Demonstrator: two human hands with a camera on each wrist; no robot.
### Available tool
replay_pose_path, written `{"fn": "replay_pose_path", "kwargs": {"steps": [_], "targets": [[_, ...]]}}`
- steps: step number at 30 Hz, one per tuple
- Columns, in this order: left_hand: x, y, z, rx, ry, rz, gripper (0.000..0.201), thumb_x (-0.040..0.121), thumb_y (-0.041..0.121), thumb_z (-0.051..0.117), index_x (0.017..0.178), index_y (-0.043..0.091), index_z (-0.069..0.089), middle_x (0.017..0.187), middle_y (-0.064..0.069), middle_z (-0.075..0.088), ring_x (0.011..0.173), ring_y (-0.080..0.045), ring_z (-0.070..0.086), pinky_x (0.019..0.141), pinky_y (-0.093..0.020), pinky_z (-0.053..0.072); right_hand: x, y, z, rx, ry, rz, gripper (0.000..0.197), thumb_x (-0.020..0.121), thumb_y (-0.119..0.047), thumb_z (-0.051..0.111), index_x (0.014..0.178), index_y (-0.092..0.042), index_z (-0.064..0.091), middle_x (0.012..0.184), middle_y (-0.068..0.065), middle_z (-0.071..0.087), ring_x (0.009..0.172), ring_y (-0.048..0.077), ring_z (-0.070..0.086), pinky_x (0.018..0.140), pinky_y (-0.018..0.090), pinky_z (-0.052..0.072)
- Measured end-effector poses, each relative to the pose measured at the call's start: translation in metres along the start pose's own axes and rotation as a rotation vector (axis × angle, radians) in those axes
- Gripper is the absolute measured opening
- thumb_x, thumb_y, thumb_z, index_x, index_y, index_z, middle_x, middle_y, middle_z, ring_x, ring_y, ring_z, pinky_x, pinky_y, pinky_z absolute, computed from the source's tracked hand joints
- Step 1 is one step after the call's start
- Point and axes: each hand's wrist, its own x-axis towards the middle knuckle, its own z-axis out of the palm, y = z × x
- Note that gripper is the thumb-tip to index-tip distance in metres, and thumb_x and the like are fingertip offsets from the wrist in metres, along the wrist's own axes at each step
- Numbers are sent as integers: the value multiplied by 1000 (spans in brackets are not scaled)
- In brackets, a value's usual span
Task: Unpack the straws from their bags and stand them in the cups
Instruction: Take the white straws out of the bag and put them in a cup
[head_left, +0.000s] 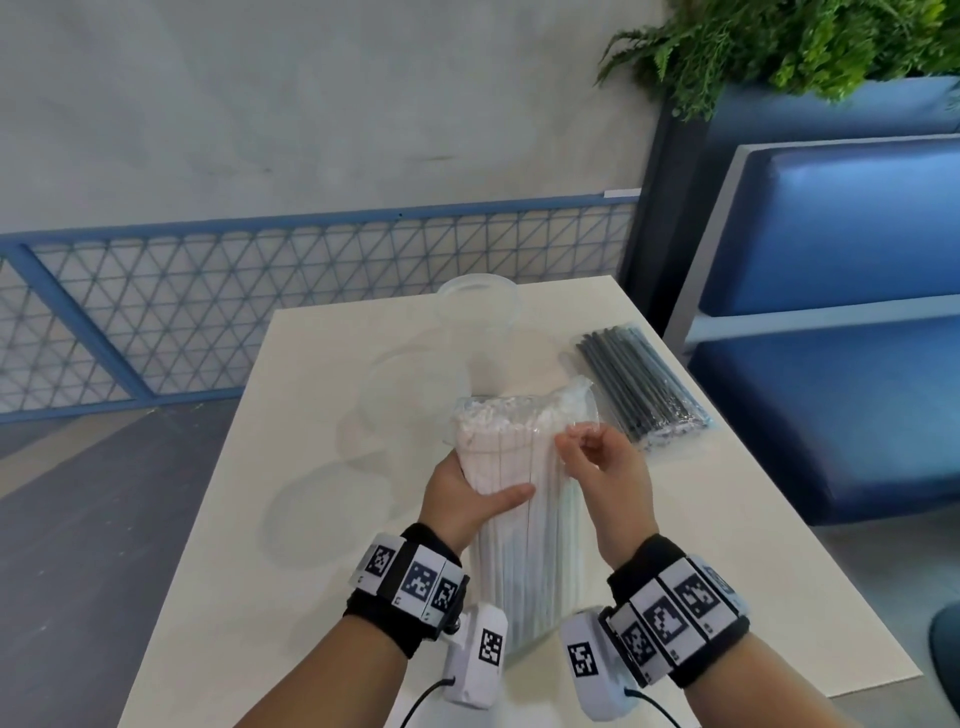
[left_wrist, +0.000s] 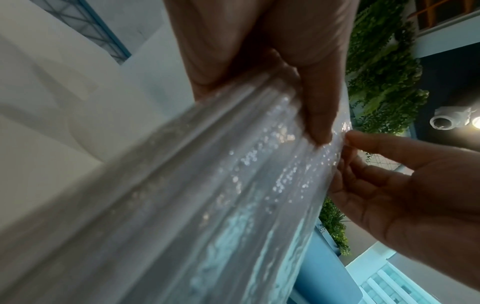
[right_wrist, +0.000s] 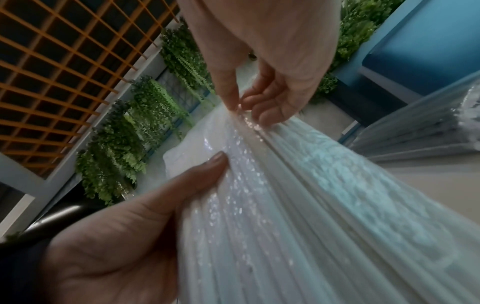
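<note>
A clear bag of white straws (head_left: 519, 499) stands upright over the table, close to me. My left hand (head_left: 467, 493) grips its left side, thumb across the front. My right hand (head_left: 592, 457) pinches the bag's plastic near the top right; in the right wrist view the right hand (right_wrist: 249, 102) shows thumb and fingers pinching the film of the bag of white straws (right_wrist: 285, 205). In the left wrist view my left hand (left_wrist: 272, 72) wraps the bag of white straws (left_wrist: 207, 205). A sealed bag of black straws (head_left: 641, 384) lies flat at the right. A clear cup (head_left: 478, 306) stands at the far edge; another clear cup (head_left: 405, 384) is nearer.
The white table (head_left: 270, 571) ends close on both sides. A blue bench (head_left: 831, 364) runs along its right, with a plant (head_left: 779, 41) above. A blue mesh railing (head_left: 260, 301) stands behind the far edge.
</note>
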Motion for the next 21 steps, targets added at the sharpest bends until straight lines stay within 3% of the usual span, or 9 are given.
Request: {"fn": "replay_pose_path", "kwargs": {"steps": [2, 5, 9, 12, 15, 18, 21], "targets": [[0, -1, 0, 3, 20, 6, 69, 46, 32, 89, 107, 17, 62, 106, -2, 70, 102, -19, 66, 91, -46, 53, 1, -2, 0, -1, -38, 31, 6, 85, -13, 64, 79, -15, 63, 77, 2, 63, 77, 17, 57, 81, 38, 49], [2, -2, -1, 0, 49, 8, 77, 40, 43, 86, 109, 15, 62, 106, -4, 70, 102, -20, 66, 91, -46, 53, 0, -8, -2, 23, -84, 50, 7, 87, -11, 62, 80, -10, 62, 76, 6, 62, 75, 17, 57, 77, 33, 49], [4, 0, 2, 17, 48, 25, 73, 40, 43, 83, 105, 17, 62, 104, -4, 70, 101, -20, 65, 90, -43, 54, -2, -15, -3, 146, -118, 86, 9, 87, -5, 60, 79, -9, 59, 78, 7, 63, 76, 18, 59, 77, 29, 52], [5, 0, 3, 38, 43, 29, 65, 43, 39, 84, 101, 20, 62, 104, -5, 70, 101, -21, 65, 89, -42, 54, -4, -18, -1, 239, -139, 96, 10, 88, -4, 58, 79, -8, 57, 75, 7, 64, 73, 16, 62, 70, 22, 54], [5, 0, 4, 47, 38, 36, 65, 42, 41, 83, 101, 21, 63, 103, -5, 70, 99, -20, 66, 88, -42, 55, -7, -16, 0, 319, -112, 118, 2, 88, -6, 58, 87, -5, 57, 77, 7, 63, 74, 16, 61, 71, 24, 55], [6, -1, 6, 58, 43, 53, 65, 47, 36, 84, 106, 16, 62, 103, -4, 70, 100, -19, 66, 88, -41, 55, -12, -10, 2, 301, -100, 146, 18, 83, -11, 65, 98, -6, 56, 87, 8, 61, 78, 16, 63, 71, 25, 56], [7, -2, 6, 64, 58, 59, 65, 48, 36, 83, 106, 14, 62, 102, -3, 71, 98, -17, 66, 87, -40, 55, -15, -8, 4, 224, -118, 175, 14, 80, -13, 69, 90, -5, 62, 87, 9, 66, 79, 15, 65, 72, 26, 54]]}}
